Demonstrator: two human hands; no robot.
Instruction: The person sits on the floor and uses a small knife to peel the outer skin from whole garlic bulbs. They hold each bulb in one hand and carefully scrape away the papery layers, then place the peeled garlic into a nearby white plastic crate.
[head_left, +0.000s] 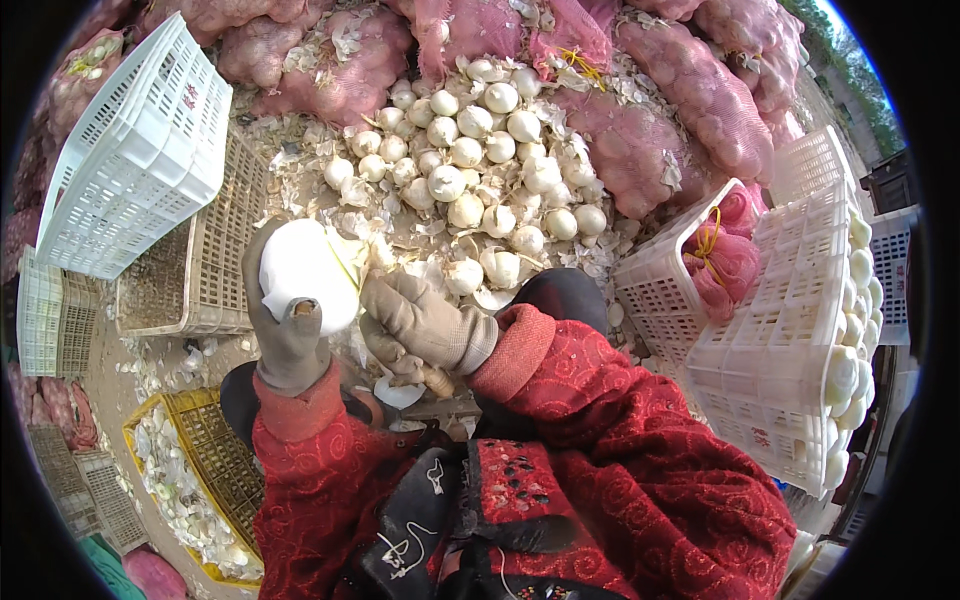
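Note:
My left hand (289, 330), in a grey-brown work glove, cups a large, bright white onion (304, 270). The glove's thumb tip is worn through. Papery skin (364, 255) with a yellow-green streak stands off the onion's right side. Close against that side is my gloved right hand (427, 319), its fingers curled. What looks like a tan wooden handle (439, 381) sticks out below those fingers; no blade can be made out. In front of me lies a heap of white onions (465, 154) in dry skins. A white piece (399, 391) lies beneath my right hand.
Pink mesh sacks of onions (690, 97) bank up behind the heap. White plastic crates (142, 150) stand at left over a brown crate (225, 240). A yellow crate (206, 442) holds peelings. At right, a crate (772, 375) bears peeled onions; another (656, 292) holds pink mesh.

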